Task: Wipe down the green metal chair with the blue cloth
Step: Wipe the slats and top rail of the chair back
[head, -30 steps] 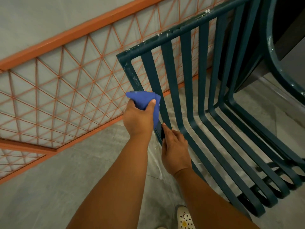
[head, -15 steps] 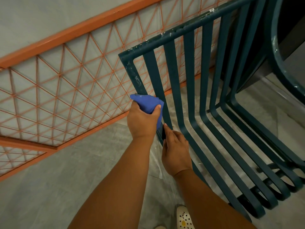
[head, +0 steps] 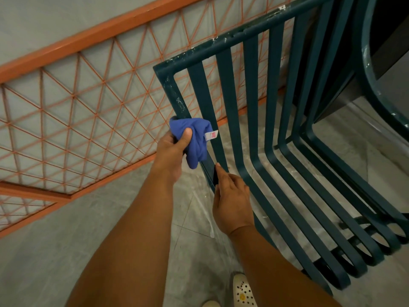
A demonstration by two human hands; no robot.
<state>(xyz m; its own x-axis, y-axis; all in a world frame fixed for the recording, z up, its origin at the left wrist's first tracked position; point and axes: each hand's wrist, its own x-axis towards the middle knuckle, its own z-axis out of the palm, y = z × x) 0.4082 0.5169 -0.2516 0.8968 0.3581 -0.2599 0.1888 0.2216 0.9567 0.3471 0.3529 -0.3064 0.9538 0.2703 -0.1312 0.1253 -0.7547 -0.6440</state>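
Grey floor tiles (head: pixel 55 262) below, with an orange fence (head: pixel 77 107) running from 9 o'clock up to 12 o'clock. Green metal chair (head: pixel 250 129) filling the right side from 1 to 5 o'clock, slats curving down into the seat. Blue cloth (head: pixel 197 140) near the middle, bunched up and pressed on the chair's left frame bar. Left hand (head: pixel 170 156) wrapped tight round the cloth, thumb on top. Right hand (head: pixel 232 202) just below, at 5 o'clock from the cloth, fingers curled on the same bar, holding the chair steady. Best to rub slowly along the bar, keep the cloth squeezed round it, and go over the white scuff marks near the top corner. Good to hold the chair firmly so no wobble comes.
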